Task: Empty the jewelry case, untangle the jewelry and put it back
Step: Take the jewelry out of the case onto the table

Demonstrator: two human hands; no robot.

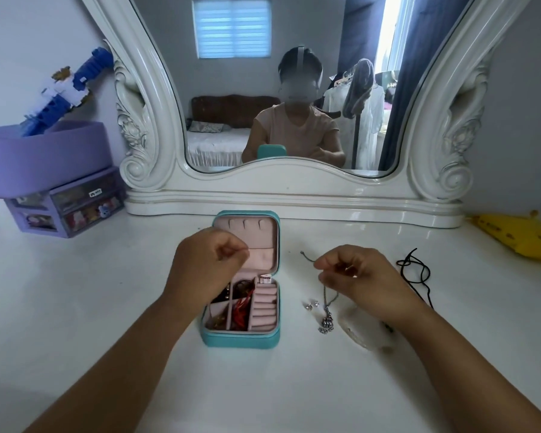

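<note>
centrally, an open teal jewelry case (241,337) sits on a white counter (107,292). left hand (205,264) grip pinches something unseen above it; right hand (356,276) grip pinches a silver chain (308,258).

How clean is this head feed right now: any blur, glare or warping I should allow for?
Head view: wide-angle warp bows the mirror frame and stretches the forearms. Bright daylight blows out the curtain gap in the mirror. The white pouch under the right hand is smeared. The chain and earrings stay readable; the case is sharp.
</note>
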